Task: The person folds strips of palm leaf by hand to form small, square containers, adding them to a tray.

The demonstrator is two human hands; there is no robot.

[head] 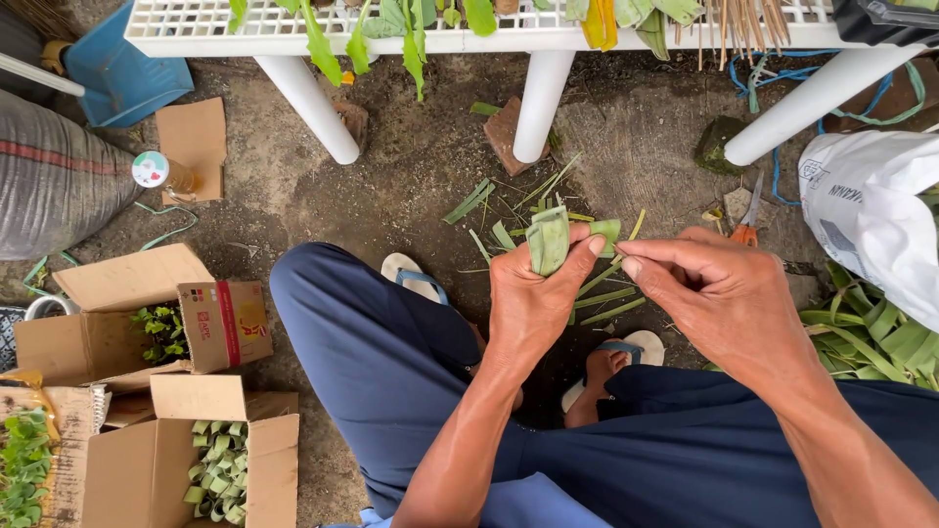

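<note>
1. A folded green leaf piece (549, 241) is being held upright by the left hand (533, 298), its fingers being closed around the lower part, above the dirt ground (411, 186) between the knees.
2. The strip end (608, 233) of the leaf is being pinched narrowly by the thumb and forefinger of the right hand (719, 293), just beside the left fingertips.
3. Cut leaf scraps (597, 298) are being left scattered on the ground below the hands, near two sandals.
4. Similar folded leaf pieces are being kept in an open cardboard box (259, 460) at lower left.
5. A white slatted table (489, 39) is being seen above.
</note>
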